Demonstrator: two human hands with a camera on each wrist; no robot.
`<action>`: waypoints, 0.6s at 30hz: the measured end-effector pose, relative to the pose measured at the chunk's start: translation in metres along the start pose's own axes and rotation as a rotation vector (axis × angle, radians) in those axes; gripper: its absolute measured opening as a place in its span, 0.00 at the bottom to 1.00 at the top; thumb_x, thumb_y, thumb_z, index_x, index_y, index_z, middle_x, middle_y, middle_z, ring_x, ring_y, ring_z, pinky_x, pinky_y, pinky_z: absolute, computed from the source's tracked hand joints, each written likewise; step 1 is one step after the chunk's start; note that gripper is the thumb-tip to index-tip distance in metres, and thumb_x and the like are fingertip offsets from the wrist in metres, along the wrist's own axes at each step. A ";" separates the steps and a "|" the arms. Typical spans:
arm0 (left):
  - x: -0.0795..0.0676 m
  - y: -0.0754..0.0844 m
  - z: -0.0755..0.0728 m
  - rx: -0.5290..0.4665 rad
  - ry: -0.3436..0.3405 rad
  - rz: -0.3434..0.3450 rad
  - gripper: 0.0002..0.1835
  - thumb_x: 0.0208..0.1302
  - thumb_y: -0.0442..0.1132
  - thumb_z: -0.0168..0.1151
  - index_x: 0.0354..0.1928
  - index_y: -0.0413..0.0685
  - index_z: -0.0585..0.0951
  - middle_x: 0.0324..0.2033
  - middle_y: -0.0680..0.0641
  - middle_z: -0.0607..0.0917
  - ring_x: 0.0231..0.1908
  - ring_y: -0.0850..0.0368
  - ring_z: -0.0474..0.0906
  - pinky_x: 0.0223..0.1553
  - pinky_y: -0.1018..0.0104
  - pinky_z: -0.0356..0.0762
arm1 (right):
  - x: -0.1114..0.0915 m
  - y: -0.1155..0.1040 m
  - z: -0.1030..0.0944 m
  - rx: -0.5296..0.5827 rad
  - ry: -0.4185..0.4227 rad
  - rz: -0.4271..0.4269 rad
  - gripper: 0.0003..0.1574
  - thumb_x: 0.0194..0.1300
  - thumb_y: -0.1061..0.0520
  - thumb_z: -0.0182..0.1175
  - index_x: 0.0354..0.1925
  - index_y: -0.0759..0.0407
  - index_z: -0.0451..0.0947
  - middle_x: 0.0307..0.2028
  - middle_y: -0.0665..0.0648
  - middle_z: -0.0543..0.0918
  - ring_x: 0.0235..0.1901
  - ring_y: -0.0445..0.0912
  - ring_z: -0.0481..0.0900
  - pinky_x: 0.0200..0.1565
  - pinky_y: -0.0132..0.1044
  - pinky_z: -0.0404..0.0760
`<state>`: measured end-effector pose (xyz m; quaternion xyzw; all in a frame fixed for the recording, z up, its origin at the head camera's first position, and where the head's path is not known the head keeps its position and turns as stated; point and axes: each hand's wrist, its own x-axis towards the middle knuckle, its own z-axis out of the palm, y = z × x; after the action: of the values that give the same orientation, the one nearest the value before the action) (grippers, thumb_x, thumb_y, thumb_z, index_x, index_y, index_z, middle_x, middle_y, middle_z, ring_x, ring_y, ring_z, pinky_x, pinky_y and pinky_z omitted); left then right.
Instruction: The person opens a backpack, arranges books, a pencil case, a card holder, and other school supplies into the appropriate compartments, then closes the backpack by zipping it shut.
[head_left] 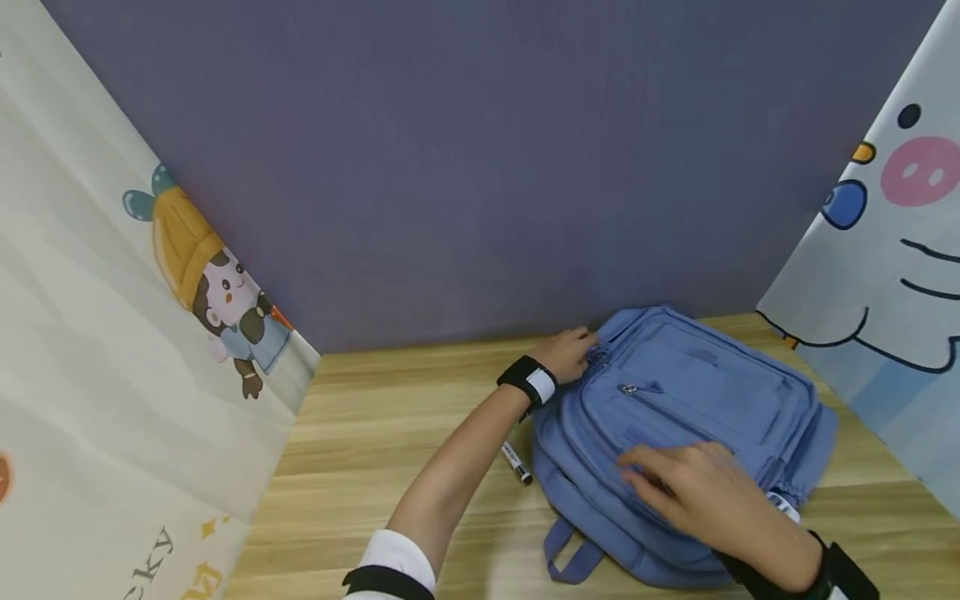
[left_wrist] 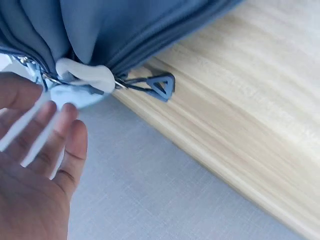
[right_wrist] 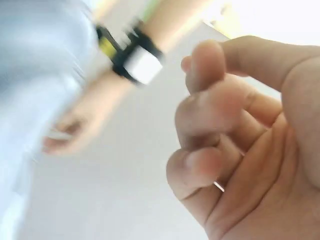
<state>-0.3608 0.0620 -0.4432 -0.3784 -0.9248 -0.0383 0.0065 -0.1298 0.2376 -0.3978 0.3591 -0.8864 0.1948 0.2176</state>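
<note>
A blue backpack (head_left: 697,375) lies on the wooden table, front side up. At its upper left corner is my left hand (head_left: 566,354), fingertips right at the zipper. In the left wrist view the fingers of that left hand (left_wrist: 50,145) are spread and slightly bent, beside a white loop (left_wrist: 87,75) and a triangular zipper pull (left_wrist: 161,87). Over the backpack's lower front hovers my right hand (head_left: 686,487). The right wrist view shows this right hand (right_wrist: 240,130) with loosely curled fingers and nothing held in them.
A marker (head_left: 516,462) with a black cap lies left of the backpack, partly behind the left wrist. A strap loop (head_left: 573,554) sticks out at the bag's bottom left. A grey-purple wall (head_left: 487,167) stands behind the table (head_left: 360,450), with printed curtains on both sides.
</note>
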 end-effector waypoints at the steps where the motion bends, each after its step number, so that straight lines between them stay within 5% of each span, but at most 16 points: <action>1: 0.002 0.002 0.001 0.010 -0.005 0.030 0.24 0.81 0.38 0.56 0.75 0.55 0.75 0.68 0.49 0.79 0.64 0.54 0.80 0.63 0.66 0.77 | 0.006 0.005 -0.009 -0.017 0.016 -0.010 0.05 0.68 0.51 0.74 0.42 0.43 0.88 0.21 0.29 0.72 0.19 0.18 0.56 0.20 0.18 0.56; 5: 0.009 0.010 0.002 0.018 -0.025 0.111 0.24 0.82 0.36 0.53 0.76 0.56 0.75 0.74 0.51 0.77 0.73 0.54 0.73 0.75 0.67 0.66 | 0.038 0.041 -0.034 -0.101 0.042 0.000 0.04 0.72 0.50 0.71 0.42 0.46 0.89 0.24 0.36 0.82 0.19 0.22 0.61 0.20 0.23 0.61; 8: 0.012 0.015 0.001 0.007 -0.036 0.146 0.23 0.83 0.35 0.52 0.75 0.55 0.76 0.73 0.51 0.78 0.73 0.55 0.73 0.75 0.68 0.66 | 0.063 0.077 -0.034 -0.136 -0.053 0.087 0.04 0.69 0.56 0.72 0.42 0.49 0.90 0.28 0.43 0.86 0.21 0.28 0.69 0.23 0.29 0.68; 13: 0.015 0.020 0.002 0.073 -0.026 0.155 0.24 0.84 0.34 0.51 0.76 0.56 0.76 0.74 0.51 0.76 0.72 0.54 0.72 0.75 0.67 0.66 | 0.091 0.134 -0.004 -0.087 -0.329 0.244 0.10 0.72 0.60 0.68 0.49 0.58 0.90 0.43 0.57 0.91 0.38 0.49 0.87 0.41 0.48 0.85; 18: 0.016 0.027 0.007 0.158 -0.077 0.140 0.25 0.84 0.34 0.52 0.76 0.61 0.76 0.76 0.57 0.75 0.73 0.57 0.70 0.76 0.69 0.63 | 0.089 0.167 0.030 -0.052 -0.493 0.239 0.16 0.71 0.60 0.69 0.54 0.64 0.87 0.53 0.66 0.88 0.53 0.63 0.86 0.55 0.60 0.82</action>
<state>-0.3531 0.0930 -0.4472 -0.4414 -0.8959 0.0499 0.0033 -0.3152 0.2846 -0.4080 0.2830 -0.9534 0.1028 -0.0202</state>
